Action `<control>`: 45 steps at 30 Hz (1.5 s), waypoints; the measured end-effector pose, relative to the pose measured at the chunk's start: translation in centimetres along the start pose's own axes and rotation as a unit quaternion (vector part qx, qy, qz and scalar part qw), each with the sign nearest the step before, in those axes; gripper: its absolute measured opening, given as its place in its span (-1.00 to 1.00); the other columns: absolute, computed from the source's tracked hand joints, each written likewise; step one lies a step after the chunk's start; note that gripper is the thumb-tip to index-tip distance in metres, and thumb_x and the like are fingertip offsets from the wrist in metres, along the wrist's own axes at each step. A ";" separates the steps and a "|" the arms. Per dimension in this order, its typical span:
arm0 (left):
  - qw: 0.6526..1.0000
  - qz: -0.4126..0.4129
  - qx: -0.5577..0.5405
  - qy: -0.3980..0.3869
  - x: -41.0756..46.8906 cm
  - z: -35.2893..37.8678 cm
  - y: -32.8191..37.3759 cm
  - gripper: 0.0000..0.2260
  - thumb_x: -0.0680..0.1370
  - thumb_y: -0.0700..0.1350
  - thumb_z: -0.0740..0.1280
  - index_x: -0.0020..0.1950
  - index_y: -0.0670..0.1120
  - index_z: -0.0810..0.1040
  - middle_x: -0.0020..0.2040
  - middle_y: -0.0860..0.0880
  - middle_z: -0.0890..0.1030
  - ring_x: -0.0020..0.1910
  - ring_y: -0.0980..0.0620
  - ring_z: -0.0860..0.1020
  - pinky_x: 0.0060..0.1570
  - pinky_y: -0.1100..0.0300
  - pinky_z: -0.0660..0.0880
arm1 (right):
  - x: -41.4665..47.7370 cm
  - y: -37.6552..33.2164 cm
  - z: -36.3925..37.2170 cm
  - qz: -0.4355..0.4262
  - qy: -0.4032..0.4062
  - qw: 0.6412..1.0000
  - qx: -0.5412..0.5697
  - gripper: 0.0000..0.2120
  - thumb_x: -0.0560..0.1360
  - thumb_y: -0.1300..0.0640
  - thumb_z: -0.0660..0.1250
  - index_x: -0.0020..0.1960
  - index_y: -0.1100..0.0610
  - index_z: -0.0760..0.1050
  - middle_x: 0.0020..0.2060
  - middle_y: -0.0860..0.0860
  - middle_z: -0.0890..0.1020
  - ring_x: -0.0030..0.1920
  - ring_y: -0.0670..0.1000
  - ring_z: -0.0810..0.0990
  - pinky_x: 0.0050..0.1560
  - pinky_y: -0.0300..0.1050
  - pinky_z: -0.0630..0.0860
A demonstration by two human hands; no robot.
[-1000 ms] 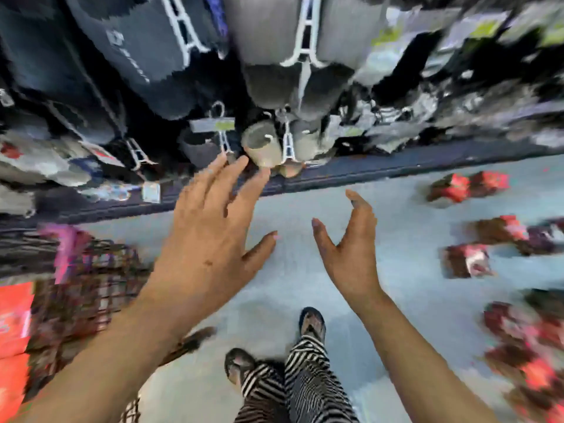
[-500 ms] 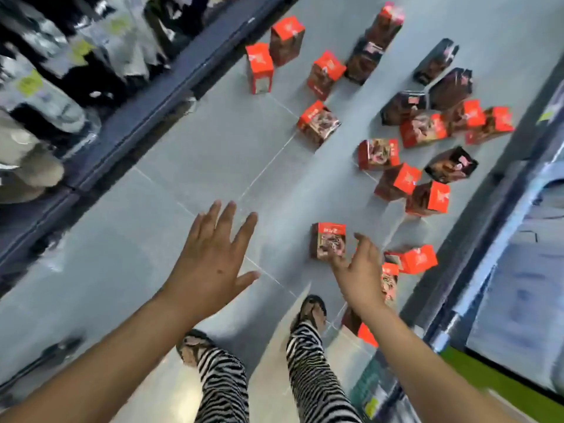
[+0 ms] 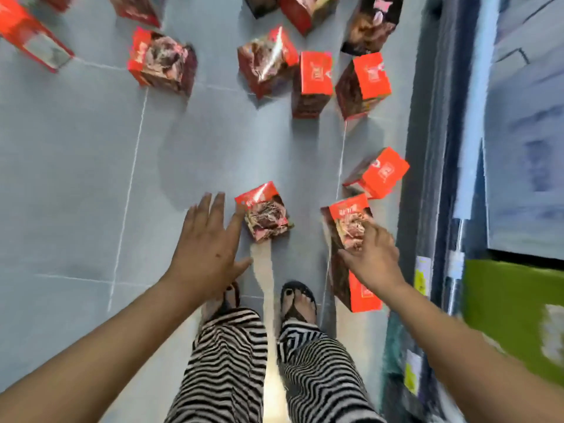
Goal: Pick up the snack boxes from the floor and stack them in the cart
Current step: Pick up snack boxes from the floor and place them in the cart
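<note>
Your right hand (image 3: 370, 254) already grips the near box (image 3: 348, 224) — the next box (image 3: 265, 216) lies just beyond your left hand (image 3: 207, 248), open, fingertips beside it.

Bare floor (image 3: 76, 178) left; snack boxes (image 3: 311, 83) crowd ahead, right.

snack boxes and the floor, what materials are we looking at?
Snack boxes: likely printed paperboard with a glossy coat, judging by sharp folded edges, flat panels and glare streaks on the red faces. Floor: looks like smooth grey tile, ceramic or vinyl, with thin pale joint lines and soft sheen. Motion blur leaves both uncertain.
</note>
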State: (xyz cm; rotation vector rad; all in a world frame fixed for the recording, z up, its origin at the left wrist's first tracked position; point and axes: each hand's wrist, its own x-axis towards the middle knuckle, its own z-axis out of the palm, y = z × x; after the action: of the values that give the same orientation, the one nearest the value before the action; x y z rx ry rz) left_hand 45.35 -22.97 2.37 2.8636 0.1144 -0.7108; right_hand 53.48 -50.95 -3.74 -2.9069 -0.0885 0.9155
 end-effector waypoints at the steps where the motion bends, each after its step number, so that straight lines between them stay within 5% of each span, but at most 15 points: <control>1: 1.000 0.007 0.012 0.001 1.7 1.8 0.1 -0.15 0.29 0.16 0.53 0.45 -0.19 0.32 0.42 -0.38 0.29 0.41 -0.40 0.24 0.34 -0.26 0.20 | 1.3 0.9 1.6 0.012 0.005 1.000 0.010 -0.23 0.39 -0.10 0.46 0.44 0.25 0.27 0.32 0.31 0.39 0.35 0.31 0.32 0.34 0.14 0.26; 7: 0.996 0.041 0.075 0.007 10.8 13.1 0.3 0.02 0.27 0.38 0.41 0.54 -0.13 0.13 0.51 -0.33 0.10 0.48 -0.35 0.07 0.40 -0.25 0.05 | 10.0 4.9 9.7 0.053 0.021 0.998 0.004 -0.05 0.27 -0.26 0.49 0.44 0.19 0.19 0.33 0.31 0.34 0.36 0.31 0.27 0.35 0.19 0.25; 11: 0.990 0.040 0.135 0.017 15.1 18.9 0.6 0.15 0.19 0.54 0.26 0.57 -0.05 -0.06 0.54 -0.28 -0.06 0.50 -0.34 -0.02 0.38 -0.28 0.02 | 14.1 5.7 12.7 0.060 0.028 0.996 -0.056 0.23 0.21 -0.34 0.49 0.55 0.17 -0.13 0.47 0.34 0.06 0.46 0.32 0.10 0.38 0.30 0.17; 14: 0.991 0.025 0.124 0.047 17.3 20.9 0.2 0.17 0.18 0.55 0.23 0.56 0.00 -0.20 0.55 -0.24 -0.18 0.49 -0.36 -0.05 0.35 -0.28 0.11 | 15.9 4.8 13.6 0.059 0.096 0.992 -0.048 0.25 0.19 -0.35 0.48 0.55 0.17 -0.16 0.41 0.31 0.14 0.35 0.32 0.22 0.27 0.28 0.27; 19: 0.994 0.017 0.085 0.068 19.4 19.6 -0.7 0.12 0.09 0.58 0.09 0.54 0.07 -0.07 0.55 -0.20 -0.02 0.44 -0.28 0.16 0.27 -0.19 0.27 | 18.4 1.1 13.6 -0.017 0.128 0.991 -0.045 0.24 0.21 -0.45 0.38 0.55 0.13 -0.20 0.45 0.29 0.09 0.43 0.29 0.13 0.33 0.24 0.21; 22: 0.997 -0.014 -0.072 0.026 21.3 16.5 -1.7 0.06 0.04 0.61 0.14 0.46 0.18 0.09 0.46 -0.12 0.25 0.36 -0.16 0.34 0.27 -0.04 0.35 | 19.9 -0.1 11.8 -0.119 0.089 0.989 -0.004 0.28 0.13 -0.51 0.36 0.56 0.07 -0.18 0.48 0.21 0.13 0.48 0.24 0.11 0.44 0.21 0.16; 26: 0.911 0.013 -0.412 -0.019 21.8 13.5 -3.9 -0.47 0.21 0.32 0.41 0.11 0.19 0.45 0.00 0.25 0.62 -0.04 0.22 0.60 -0.02 0.24 0.47 | 19.5 1.0 10.0 -0.135 0.086 0.982 0.105 0.34 -0.01 -0.54 0.34 0.56 0.02 -0.11 0.50 0.11 0.19 0.50 0.15 0.16 0.48 0.11 0.16; 28: 0.846 -0.029 -0.532 0.003 21.8 14.3 -5.1 -0.56 0.23 0.18 0.45 0.06 0.10 0.54 -0.10 0.17 0.67 -0.22 0.26 0.61 -0.19 0.23 0.49 | 18.9 2.0 10.9 -0.116 0.108 0.984 0.086 0.37 -0.07 -0.58 0.25 0.56 0.00 -0.12 0.52 0.09 0.16 0.51 0.14 0.13 0.46 0.17 0.18; 31: 0.779 -0.112 -0.613 0.075 22.2 15.6 -6.4 -0.65 0.33 0.18 0.32 0.04 0.06 0.55 0.10 -0.08 0.64 -0.19 0.09 0.60 -0.15 0.13 0.49 | 18.4 2.6 12.5 -0.106 0.095 0.989 0.041 0.37 -0.05 -0.60 0.28 0.56 -0.01 -0.16 0.55 0.14 0.06 0.52 0.18 0.10 0.45 0.20 0.18; 33: 0.812 -0.101 -0.559 0.133 22.1 15.9 -7.0 -0.58 0.43 0.16 0.30 0.26 0.08 0.47 0.25 -0.07 0.56 -0.01 0.06 0.59 0.02 0.04 0.51 | 18.2 2.2 12.9 -0.100 0.104 0.990 0.001 0.34 0.04 -0.56 0.35 0.56 0.03 -0.17 0.53 0.19 0.05 0.52 0.21 0.07 0.46 0.20 0.16; 35: 0.884 -0.077 -0.419 0.193 22.0 15.5 -7.2 -0.32 0.44 0.22 0.28 0.51 0.07 0.19 0.46 -0.02 0.35 0.33 -0.01 0.43 0.35 -0.06 0.33 | 18.5 1.3 12.9 -0.102 0.137 0.985 -0.006 0.28 0.12 -0.49 0.39 0.56 0.04 -0.17 0.48 0.21 0.14 0.50 0.22 0.10 0.44 0.18 0.17; 38: 0.954 -0.010 -0.207 0.215 21.5 14.8 -5.8 -0.15 0.39 0.42 0.14 0.56 0.07 -0.05 0.57 -0.04 0.07 0.52 -0.08 0.09 0.47 -0.08 0.08 | 19.3 0.7 13.5 -0.115 0.186 0.975 0.052 0.18 0.18 -0.29 0.48 0.56 0.02 -0.12 0.34 0.16 0.28 0.44 0.23 0.19 0.42 0.18 0.19; 41: 0.978 0.029 -0.072 0.193 21.8 14.9 -4.4 -0.12 0.32 0.53 -0.06 0.55 0.14 -0.09 0.58 -0.09 -0.07 0.53 -0.19 -0.04 0.47 -0.17 0.00 | 20.0 0.9 14.5 -0.151 0.239 0.947 0.152 0.17 0.11 -0.19 0.52 0.55 -0.05 -0.07 0.21 0.14 0.38 0.33 0.21 0.31 0.37 0.20 0.23; 45: 0.986 -0.005 -0.021 0.167 22.4 14.5 -4.5 -0.10 0.26 0.59 -0.15 0.53 0.22 -0.16 0.56 -0.09 -0.21 0.53 -0.21 -0.16 0.45 -0.20 -0.09 | 21.0 0.0 14.3 -0.255 0.284 0.900 0.210 0.13 0.11 -0.29 0.41 0.51 -0.09 -0.09 0.17 0.15 0.42 0.22 0.09 0.35 0.28 0.20 0.30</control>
State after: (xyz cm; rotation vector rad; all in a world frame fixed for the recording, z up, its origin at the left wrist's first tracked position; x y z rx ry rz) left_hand 57.96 -20.79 -21.45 2.9152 0.1882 -0.2204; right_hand 62.49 -48.22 -27.34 -2.4240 -0.5042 -0.0168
